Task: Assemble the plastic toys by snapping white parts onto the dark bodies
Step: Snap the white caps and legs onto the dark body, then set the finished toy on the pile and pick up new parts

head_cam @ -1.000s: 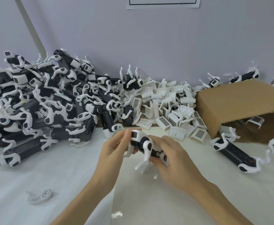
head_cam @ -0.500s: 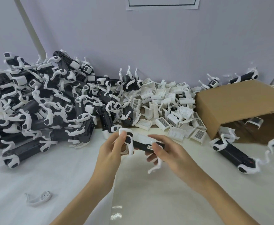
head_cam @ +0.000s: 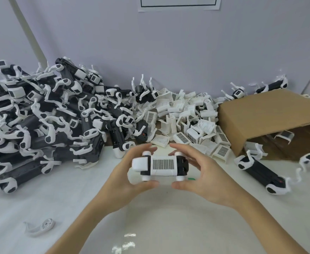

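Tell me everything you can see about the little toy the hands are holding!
The toy looks like hard plastic: a dark body with a white cover on top carrying a grey dotted grid, a white block at its left end, and four round white knobs at the corners. It lies level, lengthwise left to right, held up above the white table. The left hand pinches its left end, the right hand its right end, fingers behind and thumbs in front.

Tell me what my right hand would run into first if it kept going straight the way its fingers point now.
The right hand points left, and its fingers already grip the toy. Going on that way it would push the toy into the left hand, which grips the other end. Depth is hard to judge.
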### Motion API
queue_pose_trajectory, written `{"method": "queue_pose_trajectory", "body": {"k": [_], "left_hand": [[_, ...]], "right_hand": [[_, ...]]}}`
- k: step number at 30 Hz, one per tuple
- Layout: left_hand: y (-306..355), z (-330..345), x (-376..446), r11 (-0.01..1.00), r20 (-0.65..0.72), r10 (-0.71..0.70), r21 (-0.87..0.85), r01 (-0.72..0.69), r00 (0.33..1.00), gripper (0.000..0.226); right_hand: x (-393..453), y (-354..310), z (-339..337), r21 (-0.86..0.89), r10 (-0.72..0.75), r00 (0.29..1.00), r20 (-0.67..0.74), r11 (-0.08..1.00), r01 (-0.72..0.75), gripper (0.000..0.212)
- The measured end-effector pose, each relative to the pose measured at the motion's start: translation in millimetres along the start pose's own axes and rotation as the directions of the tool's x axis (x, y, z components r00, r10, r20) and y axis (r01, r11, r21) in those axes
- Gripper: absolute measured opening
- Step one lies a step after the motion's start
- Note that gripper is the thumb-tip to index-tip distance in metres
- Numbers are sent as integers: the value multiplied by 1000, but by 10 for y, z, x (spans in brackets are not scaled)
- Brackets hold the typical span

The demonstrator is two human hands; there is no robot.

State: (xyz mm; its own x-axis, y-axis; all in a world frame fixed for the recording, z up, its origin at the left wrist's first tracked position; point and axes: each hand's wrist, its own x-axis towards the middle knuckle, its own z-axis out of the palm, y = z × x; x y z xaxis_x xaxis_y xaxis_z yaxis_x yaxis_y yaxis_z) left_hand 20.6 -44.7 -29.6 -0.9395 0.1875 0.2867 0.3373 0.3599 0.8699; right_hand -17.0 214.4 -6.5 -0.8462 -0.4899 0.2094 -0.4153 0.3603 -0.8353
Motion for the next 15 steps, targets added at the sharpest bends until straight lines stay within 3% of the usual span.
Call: {"method": "queue_pose_trajectory", "body": {"k": [3, 7, 12, 13, 15], "left_hand": [[-13, 27, 7, 987, -69, 44, 156, -32, 997, 77], [0, -22, 0, 982, -75, 91, 172, -77, 993, 71], [41, 98, -1, 995, -156, -79, -73, 68, 985, 49], [44, 119, 1, 989, -145, -105, -117, 88, 984, 50], [39, 144, 1, 983, -140, -107, -163, 83, 984, 51]], "right_hand": [[3, 24, 30, -168, -70, 997, -46, 984, 61, 92], [-13, 35, 15, -257, -121, 992, -36, 960, 108, 86], [-16, -73, 3, 169, 55, 998, -9, 984, -53, 36], [-3, -74, -1, 232, 112, 994, 3, 966, -110, 39], [30, -57, -46, 392, 281, 958, 61, 876, -282, 66]]}}
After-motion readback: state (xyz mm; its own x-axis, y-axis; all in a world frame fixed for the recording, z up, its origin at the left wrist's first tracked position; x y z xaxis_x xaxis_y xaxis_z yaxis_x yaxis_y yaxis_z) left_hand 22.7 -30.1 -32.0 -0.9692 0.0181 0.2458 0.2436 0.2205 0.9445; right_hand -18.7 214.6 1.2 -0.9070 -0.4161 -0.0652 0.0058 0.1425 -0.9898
